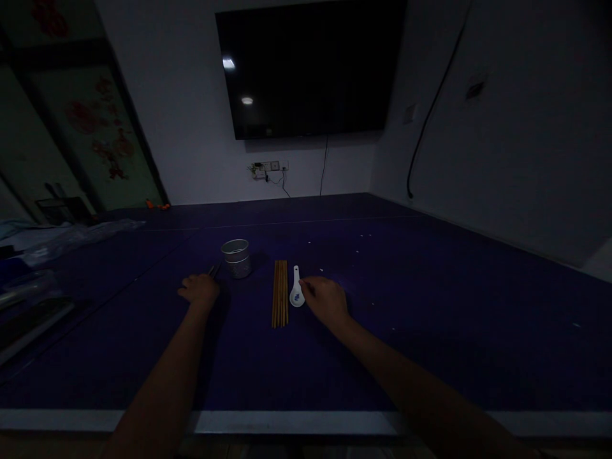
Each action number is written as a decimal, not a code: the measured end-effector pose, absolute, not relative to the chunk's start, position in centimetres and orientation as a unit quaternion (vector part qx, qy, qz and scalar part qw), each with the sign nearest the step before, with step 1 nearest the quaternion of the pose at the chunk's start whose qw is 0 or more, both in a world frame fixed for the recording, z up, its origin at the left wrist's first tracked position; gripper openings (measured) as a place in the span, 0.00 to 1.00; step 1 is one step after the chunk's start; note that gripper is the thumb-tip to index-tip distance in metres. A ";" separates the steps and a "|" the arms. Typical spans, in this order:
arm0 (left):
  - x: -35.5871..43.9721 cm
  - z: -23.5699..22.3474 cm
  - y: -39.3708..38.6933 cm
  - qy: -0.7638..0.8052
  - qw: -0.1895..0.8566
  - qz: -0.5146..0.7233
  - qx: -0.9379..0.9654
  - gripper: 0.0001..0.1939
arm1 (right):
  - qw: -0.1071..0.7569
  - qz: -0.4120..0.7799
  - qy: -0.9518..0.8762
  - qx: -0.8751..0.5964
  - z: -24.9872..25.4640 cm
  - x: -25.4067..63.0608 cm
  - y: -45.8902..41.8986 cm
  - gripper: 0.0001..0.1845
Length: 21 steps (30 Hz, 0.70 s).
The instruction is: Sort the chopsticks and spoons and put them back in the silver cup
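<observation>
My left hand (199,290) is low over the table with its fingers curled around slim metal utensils (214,271), whose ends stick out past the hand; their exact kind is too dark to tell. A silver metal cup (236,259) stands upright just right of them. Beside the cup, a row of several brown wooden chopsticks (280,293) lies side by side, pointing away from me. Right of the chopsticks is a white soup spoon (296,297) with a blue motif in its bowl. My right hand (327,299) is closed, its fingertips pinched at the spoon's right edge.
The dark blue tabletop (430,274) has a pale front edge (296,422) and scattered white specks. Clear plastic bags (81,236) and a dark flat object (36,322) lie at the left. Behind are wall sockets (273,166) and a mounted television (310,70).
</observation>
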<state>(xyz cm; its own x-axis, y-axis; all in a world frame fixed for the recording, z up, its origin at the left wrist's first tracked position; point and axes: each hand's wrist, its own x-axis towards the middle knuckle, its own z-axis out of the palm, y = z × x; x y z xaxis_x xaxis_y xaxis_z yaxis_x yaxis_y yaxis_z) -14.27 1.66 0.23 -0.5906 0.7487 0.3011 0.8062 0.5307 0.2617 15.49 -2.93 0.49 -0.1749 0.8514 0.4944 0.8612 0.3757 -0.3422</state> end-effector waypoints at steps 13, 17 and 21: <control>-9.6 3.8 0.1 -0.708 0.239 -0.488 -0.452 0.16 | 0.368 -0.012 -0.757 -0.539 0.1 15.4 -2.7 0.17; -5.3 2.8 -0.7 -0.659 0.186 -0.426 -0.592 0.14 | 0.386 -0.011 -0.760 -0.522 0.2 15.4 -2.9 0.17; -1.5 1.2 -1.8 -0.571 0.166 -0.365 -0.716 0.13 | 0.398 0.011 -0.772 -0.495 0.5 15.4 -3.2 0.19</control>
<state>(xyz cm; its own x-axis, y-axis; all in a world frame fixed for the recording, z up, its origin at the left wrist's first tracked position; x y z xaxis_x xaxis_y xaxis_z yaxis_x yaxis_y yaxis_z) -1.53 -1.77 1.16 0.0818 0.6969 0.7125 0.9393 -0.2929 0.1787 15.44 -3.17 0.52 -0.1929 0.7728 0.6046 0.7559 0.5099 -0.4106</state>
